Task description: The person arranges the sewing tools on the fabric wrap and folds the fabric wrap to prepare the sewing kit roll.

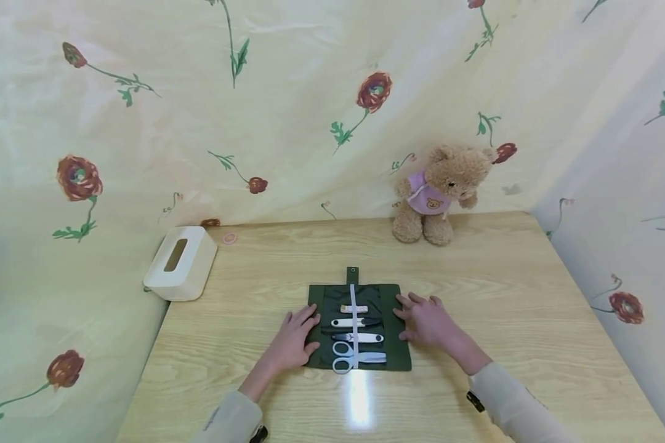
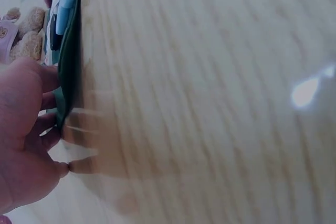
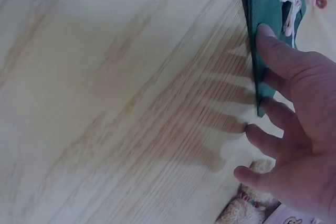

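An unfolded dark green fabric tool pouch (image 1: 396,332) lies flat on the table, its snap tab (image 1: 352,275) pointing away from me. A white elastic strap (image 1: 354,314) runs down its middle over light-blue-handled scissors (image 1: 342,349), two white-and-black tools (image 1: 374,338) and a small whitish item (image 1: 346,309). My left hand (image 1: 294,339) touches the pouch's left edge with spread fingers. At the opposite edge, my right hand (image 1: 428,321) rests with fingers apart; in the right wrist view its thumb (image 3: 270,43) lies on the green fabric.
A white tissue box (image 1: 185,264) stands at the table's left back edge. A teddy bear (image 1: 438,191) in a lilac top sits at the back right against the flowered wall covering (image 1: 288,123). Wood-grain table surface (image 1: 510,295) surrounds the pouch.
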Available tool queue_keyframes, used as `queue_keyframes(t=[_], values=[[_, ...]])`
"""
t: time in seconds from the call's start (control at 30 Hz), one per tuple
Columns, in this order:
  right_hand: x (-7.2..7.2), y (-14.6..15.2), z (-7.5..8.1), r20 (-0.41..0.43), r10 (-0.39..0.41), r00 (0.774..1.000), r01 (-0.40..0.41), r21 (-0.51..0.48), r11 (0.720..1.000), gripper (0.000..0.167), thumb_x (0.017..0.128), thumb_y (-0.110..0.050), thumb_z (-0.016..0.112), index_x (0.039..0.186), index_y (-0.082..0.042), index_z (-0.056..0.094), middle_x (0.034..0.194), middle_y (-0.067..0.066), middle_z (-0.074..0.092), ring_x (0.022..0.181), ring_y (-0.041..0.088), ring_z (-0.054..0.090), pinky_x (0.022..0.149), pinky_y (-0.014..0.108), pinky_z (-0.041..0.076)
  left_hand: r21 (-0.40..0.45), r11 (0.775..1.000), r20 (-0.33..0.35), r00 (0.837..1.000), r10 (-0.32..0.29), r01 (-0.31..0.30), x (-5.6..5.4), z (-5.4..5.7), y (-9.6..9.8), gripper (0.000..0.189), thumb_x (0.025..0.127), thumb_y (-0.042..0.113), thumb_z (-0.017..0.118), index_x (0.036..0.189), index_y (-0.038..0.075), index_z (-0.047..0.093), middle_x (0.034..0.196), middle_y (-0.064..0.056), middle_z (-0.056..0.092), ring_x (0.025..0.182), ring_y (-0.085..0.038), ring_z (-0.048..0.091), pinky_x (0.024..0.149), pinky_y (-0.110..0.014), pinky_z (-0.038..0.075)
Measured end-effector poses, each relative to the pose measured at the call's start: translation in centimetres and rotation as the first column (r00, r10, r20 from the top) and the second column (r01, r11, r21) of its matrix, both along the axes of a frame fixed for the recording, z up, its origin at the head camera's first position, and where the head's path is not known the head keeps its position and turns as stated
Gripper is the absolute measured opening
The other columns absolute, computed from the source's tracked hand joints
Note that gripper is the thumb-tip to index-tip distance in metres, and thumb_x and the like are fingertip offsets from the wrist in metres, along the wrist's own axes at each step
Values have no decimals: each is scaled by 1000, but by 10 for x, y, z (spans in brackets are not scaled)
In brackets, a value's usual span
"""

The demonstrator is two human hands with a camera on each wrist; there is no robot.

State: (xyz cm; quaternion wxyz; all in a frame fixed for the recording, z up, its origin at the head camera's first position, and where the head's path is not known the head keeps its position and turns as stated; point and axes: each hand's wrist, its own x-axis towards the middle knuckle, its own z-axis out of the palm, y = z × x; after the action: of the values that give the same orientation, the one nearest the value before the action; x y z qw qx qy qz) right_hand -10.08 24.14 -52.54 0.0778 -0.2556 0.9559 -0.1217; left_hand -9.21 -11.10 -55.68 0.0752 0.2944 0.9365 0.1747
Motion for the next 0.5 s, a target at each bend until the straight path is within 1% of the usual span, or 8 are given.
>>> queue_keyframes(t=[0.1, 0.23, 0.33, 0.4, 0.47, 0.5], values=[[0, 3, -2, 6, 14, 1000, -14, -15, 1000, 55, 80, -35, 83, 125, -5, 70, 145, 22, 49, 132, 49, 42, 93, 76, 31, 28, 1000, 3, 1000, -7, 7, 4, -3, -2, 56, 96, 26, 67, 142, -2, 51, 157, -20, 33, 144, -36, 30, 111, -62, 22], [0, 5, -4, 20, 16, 1000, -15, -34, 999, 56, 81, -34, 83, 126, -5, 69, 147, 22, 47, 134, 50, 40, 93, 77, 31, 71, 997, 9, 1000, -1, 1, 7, -9, -5, 57, 97, 26, 67, 144, -1, 49, 158, -19, 32, 145, -35, 28, 113, -60, 19], [1, 6, -6, 13, 14, 1000, -14, -48, 999, 57, 82, -33, 82, 128, -3, 67, 147, 22, 47, 134, 48, 40, 94, 75, 32, 125, 992, 23, 1000, 6, -8, 7, -11, -8, 59, 97, 25, 67, 146, 0, 47, 159, -18, 30, 146, -34, 27, 114, -58, 16], [3, 6, -7, -11, 17, 1000, -18, -71, 997, 58, 83, -31, 82, 129, 0, 65, 145, 23, 49, 133, 47, 43, 94, 73, 34, 174, 985, 28, 1000, 10, -15, 7, -13, -9, 60, 96, 26, 68, 146, 0, 47, 158, -19, 31, 146, -34, 27, 115, -58, 15], [6, 7, -9, -56, 25, 998, -31, -109, 994, 58, 83, -27, 82, 130, 2, 64, 142, 23, 52, 130, 45, 48, 93, 70, 37, 209, 978, 30, 999, 17, -23, 8, -14, -11, 63, 95, 31, 70, 146, 2, 47, 159, -18, 30, 146, -33, 26, 115, -56, 14], [7, 8, -10, -78, 30, 997, -41, -145, 989, 58, 83, -25, 83, 129, 4, 63, 140, 23, 54, 128, 43, 50, 94, 67, 39, 225, 974, 27, 999, 19, -25, 8, -14, -12, 66, 93, 34, 71, 147, 3, 48, 159, -18, 31, 146, -33, 26, 116, -54, 14]])
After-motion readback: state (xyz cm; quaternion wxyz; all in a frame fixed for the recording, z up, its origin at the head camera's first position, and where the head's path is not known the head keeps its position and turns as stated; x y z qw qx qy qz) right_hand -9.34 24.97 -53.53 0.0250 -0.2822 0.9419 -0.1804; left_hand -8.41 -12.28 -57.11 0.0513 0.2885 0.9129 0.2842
